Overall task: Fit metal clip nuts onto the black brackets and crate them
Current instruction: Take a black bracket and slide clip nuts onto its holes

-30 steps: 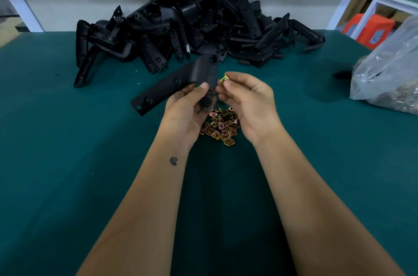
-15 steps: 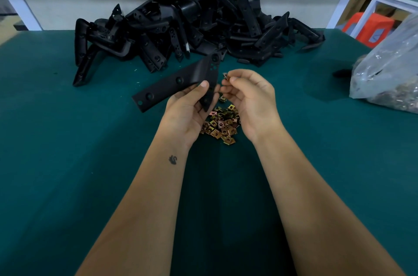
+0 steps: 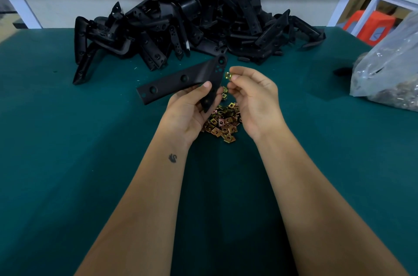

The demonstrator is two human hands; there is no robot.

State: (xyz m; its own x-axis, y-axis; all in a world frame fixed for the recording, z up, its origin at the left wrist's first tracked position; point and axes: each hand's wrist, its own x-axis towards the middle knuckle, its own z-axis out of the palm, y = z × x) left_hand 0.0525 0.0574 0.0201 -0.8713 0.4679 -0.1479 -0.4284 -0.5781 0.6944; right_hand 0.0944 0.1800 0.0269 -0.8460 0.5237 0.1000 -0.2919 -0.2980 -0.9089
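Gripping a black bracket (image 3: 181,82) above a green counter (image 3: 56,151), the left hand (image 3: 188,113) curls its fingers behind the part while the thumb presses on its front face, near the bend. The bracket's long arm, with its round holes, juts out to the left; the short arm points down into the palm. Beyond it, a pile of brackets (image 3: 192,24) lies heaped against the far edge of the counter. Beneath and between the hands sits a small heap of brass-coloured nuts (image 3: 222,124). Just right of the bracket's corner, apart from it, the right hand (image 3: 255,99) pinches a single nut (image 3: 228,75) between thumb and forefinger, the other fingers loosely curled. At far right rests a clear bag (image 3: 389,67), apparently holding more metal parts.
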